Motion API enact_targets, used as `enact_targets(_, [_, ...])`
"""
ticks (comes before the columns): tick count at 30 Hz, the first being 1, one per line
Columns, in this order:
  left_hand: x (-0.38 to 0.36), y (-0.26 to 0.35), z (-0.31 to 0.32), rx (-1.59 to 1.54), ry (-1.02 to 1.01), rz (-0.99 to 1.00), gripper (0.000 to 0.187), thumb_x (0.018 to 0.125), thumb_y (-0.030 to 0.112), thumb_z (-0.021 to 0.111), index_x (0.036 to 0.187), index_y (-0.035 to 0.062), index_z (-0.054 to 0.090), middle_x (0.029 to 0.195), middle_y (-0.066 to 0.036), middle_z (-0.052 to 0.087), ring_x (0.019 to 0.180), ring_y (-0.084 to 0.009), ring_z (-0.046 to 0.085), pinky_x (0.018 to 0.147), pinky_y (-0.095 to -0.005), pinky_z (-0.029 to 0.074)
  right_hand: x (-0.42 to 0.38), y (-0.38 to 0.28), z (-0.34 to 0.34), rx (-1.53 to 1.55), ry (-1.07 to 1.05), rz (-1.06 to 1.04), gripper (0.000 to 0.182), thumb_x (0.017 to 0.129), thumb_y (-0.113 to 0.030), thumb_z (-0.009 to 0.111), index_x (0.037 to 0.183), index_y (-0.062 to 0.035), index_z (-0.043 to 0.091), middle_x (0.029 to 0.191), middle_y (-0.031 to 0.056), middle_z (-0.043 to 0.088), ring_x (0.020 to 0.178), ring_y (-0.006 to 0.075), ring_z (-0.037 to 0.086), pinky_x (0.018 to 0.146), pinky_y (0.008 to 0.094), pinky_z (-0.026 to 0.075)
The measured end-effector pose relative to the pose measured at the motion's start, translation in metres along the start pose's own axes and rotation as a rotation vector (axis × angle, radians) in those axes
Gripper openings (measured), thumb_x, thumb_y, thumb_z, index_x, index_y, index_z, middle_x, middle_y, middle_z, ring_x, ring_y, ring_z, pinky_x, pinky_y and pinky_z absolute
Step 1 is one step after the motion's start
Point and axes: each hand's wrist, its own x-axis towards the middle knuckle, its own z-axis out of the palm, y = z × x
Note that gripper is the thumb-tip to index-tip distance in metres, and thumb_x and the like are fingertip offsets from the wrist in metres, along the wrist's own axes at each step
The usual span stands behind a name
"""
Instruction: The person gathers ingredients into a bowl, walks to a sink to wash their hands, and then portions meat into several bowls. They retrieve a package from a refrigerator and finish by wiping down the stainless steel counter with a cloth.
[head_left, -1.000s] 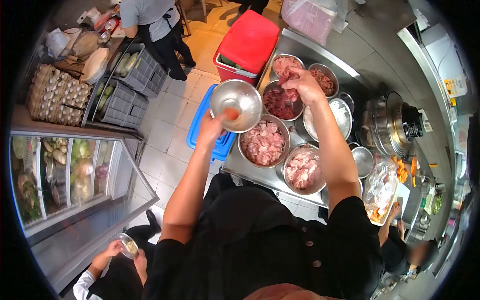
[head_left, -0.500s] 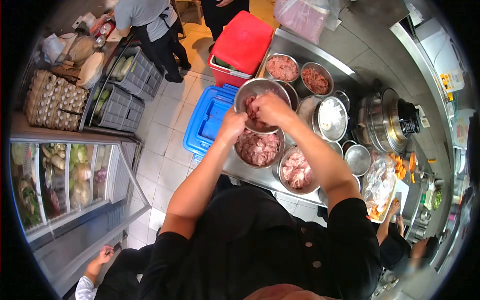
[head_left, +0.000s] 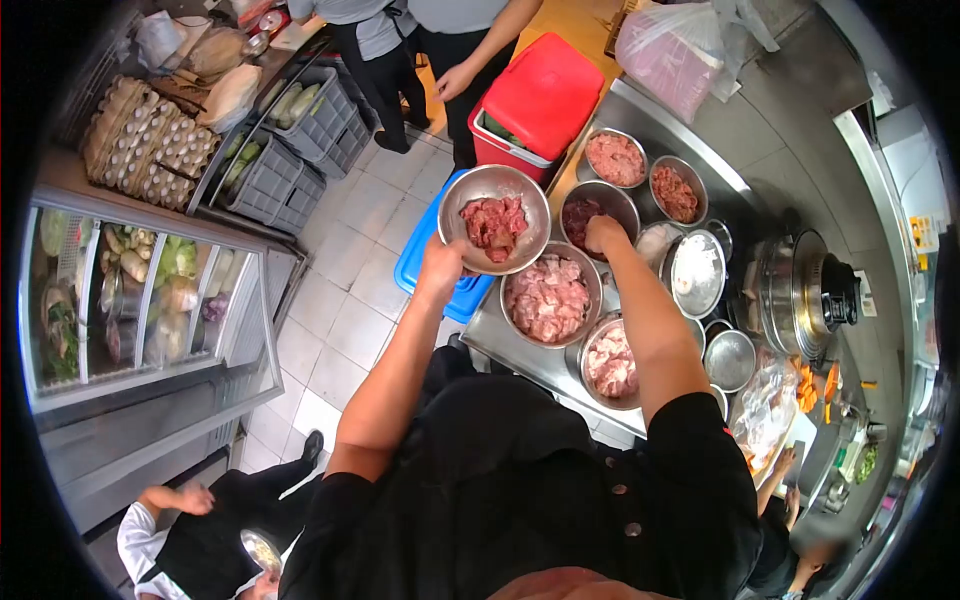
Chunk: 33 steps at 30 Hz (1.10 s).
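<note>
My left hand [head_left: 442,268] is closed on the near rim of a metal bowl [head_left: 478,181] with red meat [head_left: 495,226] in it, held up over the blue container. To the right, my right hand [head_left: 605,237] reaches into a second metal bowl [head_left: 622,197] that holds darker red meat [head_left: 580,216]. Its fingers are bent down at the meat, and their tips are hidden. Just below both hands stands a bowl of pale pink meat pieces [head_left: 547,299]. Another bowl of pink meat [head_left: 611,362] sits nearer to me.
Bowls of minced meat [head_left: 615,158] stand at the counter's back. A red cooler [head_left: 540,95] and blue container [head_left: 424,265] are at the left. Two people [head_left: 462,25] stand beyond, another person [head_left: 230,525] is lower left, and one works lower right. An open fridge [head_left: 150,300] is left.
My left hand has moved the bowl left, away from the bowls on the counter. My right hand has left it and reached into the bowl behind. A second person has come into view at the top.
</note>
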Motion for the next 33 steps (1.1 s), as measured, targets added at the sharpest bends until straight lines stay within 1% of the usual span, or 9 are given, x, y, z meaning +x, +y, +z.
enact_targets(4, [0.008, -0.016, -0.017, 0.007, -0.028, -0.004, 0.052, 0.082, 0.006, 0.056, 0.131, -0.0102, 0.048, 0.104, -0.022, 0.069, 0.077, -0.0306, 0.073, 0.060, -0.0410, 0.062, -0.017, -0.002, -0.037, 0.195, -0.142, 0.086, 0.017, 0.072, -0.011, 0.077, 0.083, 0.0016, 0.077, 0.081, 0.0191, 0.075, 0.067, 0.0277, 0.073, 0.066, 0.0384, 0.060])
enact_targets(7, [0.010, -0.018, -0.020, -0.001, -0.018, 0.039, 0.050, 0.083, 0.007, 0.056, 0.129, -0.0100, 0.051, 0.105, -0.023, 0.070, 0.078, -0.0298, 0.074, 0.060, -0.0400, 0.062, -0.050, 0.004, -0.097, 0.714, -0.189, -0.004, 0.005, 0.070, 0.000, 0.074, 0.073, 0.0000, 0.071, 0.065, 0.0096, 0.069, 0.053, 0.0179, 0.066, 0.050, 0.0332, 0.054])
enact_targets(14, [0.008, -0.009, 0.002, -0.002, -0.042, -0.003, 0.049, 0.078, 0.002, 0.052, 0.127, -0.0021, 0.056, 0.089, -0.015, 0.068, 0.060, -0.0191, 0.063, 0.047, -0.0305, 0.049, -0.057, -0.013, -0.082, 0.691, -0.070, 0.080, 0.033, 0.078, -0.007, 0.072, 0.110, -0.0051, 0.076, 0.089, 0.0122, 0.076, 0.070, 0.0194, 0.073, 0.058, 0.0377, 0.059])
enact_targets(17, [-0.004, -0.001, 0.016, -0.033, -0.004, 0.026, 0.048, 0.079, 0.002, 0.053, 0.126, -0.0021, 0.056, 0.088, -0.015, 0.068, 0.061, -0.0194, 0.064, 0.047, -0.0307, 0.050, 0.005, 0.000, 0.008, 0.124, 0.065, -0.056, 0.031, 0.078, -0.011, 0.074, 0.107, -0.0032, 0.076, 0.092, 0.0131, 0.076, 0.071, 0.0209, 0.074, 0.060, 0.0394, 0.060])
enact_targets(20, [0.004, -0.015, 0.001, -0.004, -0.064, -0.001, 0.050, 0.080, 0.008, 0.057, 0.129, -0.0040, 0.053, 0.096, -0.017, 0.070, 0.067, -0.0229, 0.070, 0.054, -0.0330, 0.056, -0.013, -0.005, -0.001, 0.189, 0.145, -0.077, 0.024, 0.076, -0.014, 0.076, 0.097, -0.0013, 0.077, 0.082, 0.0143, 0.074, 0.064, 0.0204, 0.072, 0.057, 0.0379, 0.059])
enact_targets(22, [0.004, -0.016, -0.003, -0.004, -0.039, 0.005, 0.048, 0.080, 0.005, 0.055, 0.128, -0.0025, 0.054, 0.094, -0.016, 0.069, 0.065, -0.0216, 0.068, 0.051, -0.0319, 0.054, -0.040, -0.002, -0.057, 0.580, -0.202, -0.046, 0.017, 0.076, -0.015, 0.076, 0.085, -0.0005, 0.077, 0.070, 0.0136, 0.071, 0.055, 0.0204, 0.067, 0.053, 0.0363, 0.056])
enact_targets(23, [0.003, -0.016, -0.005, -0.001, -0.016, 0.009, 0.047, 0.080, 0.002, 0.053, 0.127, -0.0009, 0.056, 0.091, -0.015, 0.068, 0.062, -0.0203, 0.066, 0.049, -0.0308, 0.052, -0.051, 0.002, -0.073, 0.726, -0.160, -0.039, 0.015, 0.075, -0.016, 0.075, 0.080, -0.0016, 0.075, 0.062, 0.0119, 0.068, 0.050, 0.0202, 0.063, 0.050, 0.0354, 0.054])
enact_targets(29, [0.009, -0.019, -0.007, 0.067, -0.031, -0.002, 0.046, 0.079, 0.009, 0.060, 0.123, -0.0013, 0.058, 0.091, -0.015, 0.070, 0.067, -0.0220, 0.069, 0.054, -0.0332, 0.054, -0.138, 0.003, -0.182, 1.060, 0.102, -0.192, 0.014, 0.075, -0.013, 0.073, 0.082, -0.0010, 0.070, 0.071, 0.0036, 0.067, 0.055, 0.0104, 0.058, 0.049, 0.0266, 0.042])
enact_targets(33, [0.000, -0.006, 0.025, 0.061, -0.045, -0.012, 0.047, 0.080, 0.012, 0.060, 0.126, 0.0047, 0.059, 0.094, -0.011, 0.070, 0.071, -0.0194, 0.067, 0.057, -0.0318, 0.054, -0.180, -0.035, -0.216, 1.273, 0.151, -0.356, 0.011, 0.080, -0.009, 0.070, 0.088, -0.0029, 0.072, 0.084, 0.0059, 0.073, 0.064, 0.0091, 0.062, 0.054, 0.0254, 0.047])
